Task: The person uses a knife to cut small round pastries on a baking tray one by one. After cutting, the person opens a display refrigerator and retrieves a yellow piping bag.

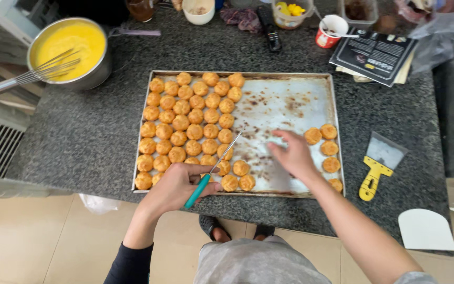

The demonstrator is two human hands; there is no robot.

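Note:
A metal baking tray (285, 100) lies on the dark stone counter. Many small golden pastry puffs (187, 118) fill its left half, and several more puffs (328, 147) sit along its right edge. My left hand (177, 186) holds a thin tool with a teal handle (198, 190), its metal tip pointing up over the puffs. My right hand (292, 153) hovers with fingers spread over the bare, stained middle of the tray, near the right-edge puffs, holding nothing.
A pot of yellow cream (69, 44) with a whisk (24, 79) stands at the back left. A yellow-handled scraper (377, 165) and a white plastic scraper (425, 230) lie right of the tray. Cups, jars and a dark booklet (374, 52) line the back.

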